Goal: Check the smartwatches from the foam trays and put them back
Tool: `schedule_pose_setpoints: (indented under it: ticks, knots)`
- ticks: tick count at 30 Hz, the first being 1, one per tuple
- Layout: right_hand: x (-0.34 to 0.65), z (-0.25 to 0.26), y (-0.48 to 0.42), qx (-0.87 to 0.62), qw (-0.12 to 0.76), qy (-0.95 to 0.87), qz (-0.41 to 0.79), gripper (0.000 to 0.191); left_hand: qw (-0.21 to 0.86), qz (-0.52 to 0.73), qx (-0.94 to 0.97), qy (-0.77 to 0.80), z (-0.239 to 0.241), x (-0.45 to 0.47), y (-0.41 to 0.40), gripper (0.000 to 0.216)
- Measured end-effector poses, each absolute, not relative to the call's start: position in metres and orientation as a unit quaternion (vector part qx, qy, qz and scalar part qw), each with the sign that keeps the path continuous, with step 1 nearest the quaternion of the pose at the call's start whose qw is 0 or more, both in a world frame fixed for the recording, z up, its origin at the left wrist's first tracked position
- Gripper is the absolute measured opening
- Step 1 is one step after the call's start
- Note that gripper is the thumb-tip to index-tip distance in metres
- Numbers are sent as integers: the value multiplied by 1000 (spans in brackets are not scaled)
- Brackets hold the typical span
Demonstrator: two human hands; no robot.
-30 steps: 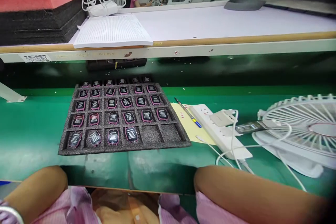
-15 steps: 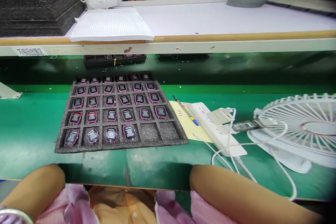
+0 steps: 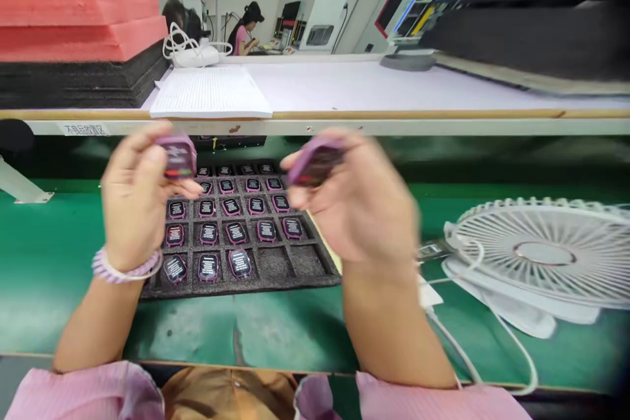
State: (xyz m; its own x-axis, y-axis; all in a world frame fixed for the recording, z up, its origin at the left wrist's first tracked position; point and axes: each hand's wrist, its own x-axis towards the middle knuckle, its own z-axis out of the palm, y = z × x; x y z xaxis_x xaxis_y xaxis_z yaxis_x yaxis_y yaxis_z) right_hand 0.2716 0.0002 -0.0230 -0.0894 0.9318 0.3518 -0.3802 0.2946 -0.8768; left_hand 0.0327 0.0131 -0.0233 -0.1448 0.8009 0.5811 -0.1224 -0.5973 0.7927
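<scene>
Two purple-rimmed smartwatch bodies are up in the air in front of me, one per hand. My left hand [image 3: 135,193] grips one smartwatch [image 3: 180,157] between thumb and fingers, its dark screen turned towards me. In my right hand [image 3: 357,200], smeared by motion, is the other smartwatch [image 3: 317,163], tilted, with a reddish patch low on its screen. Below and between the hands lies a black foam tray [image 3: 236,288]. Rows of similar watches, such as one watch [image 3: 239,263] in the front row, sit in its compartments with white text lit. Two front-right compartments hold no watch.
A white fan [image 3: 546,252] and cables stand at the right of the green bench [image 3: 197,328]. Above, a shelf carries red foam blocks [image 3: 79,20], a paper sheet [image 3: 209,92] and a white cabled device [image 3: 197,56]. Another person [image 3: 245,33] sits far behind.
Both hands have come into view, raised above the tray, each with a smartwatch. The camera view has tilted up, showing more of the shelf and room.
</scene>
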Motion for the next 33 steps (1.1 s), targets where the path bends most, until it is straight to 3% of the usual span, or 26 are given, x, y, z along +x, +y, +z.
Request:
schedule_pose_setpoints:
  ticks: [2, 6, 9, 11, 15, 21, 24, 29, 33]
  knots:
    - [266, -41, 10, -272, 590, -510, 564, 48, 383, 643, 572, 336, -32, 50, 17, 26]
    - [282, -88, 13, -351, 521, -503, 594, 50, 519, 477, 616, 352, -64, 85, 20, 47]
    - [312, -113, 1, -397, 475, -493, 611, 49, 557, 377, 652, 351, -93, 103, 16, 62]
    - [332, -123, -9, -421, 453, -495, 610, 57, 517, 301, 712, 367, -110, 113, 12, 65]
    - [364, -141, -21, -444, 411, -553, 573, 73, 373, 208, 811, 399, -130, 128, 0, 51]
    - [386, -157, -20, -477, 323, -738, 353, 49, 164, 150, 868, 443, -133, 137, -19, 46]
    - [393, -157, -16, -453, 277, -783, 323, 51, 110, 124, 877, 451, -133, 128, -29, 57]
    - [407, -158, -11, -489, 267, -773, 306, 59, -92, 179, 856, 476, -128, 77, -49, 63]
    - [404, -165, 5, -544, 294, -730, 292, 59, -137, 255, 729, 620, -127, 1, -61, 75]
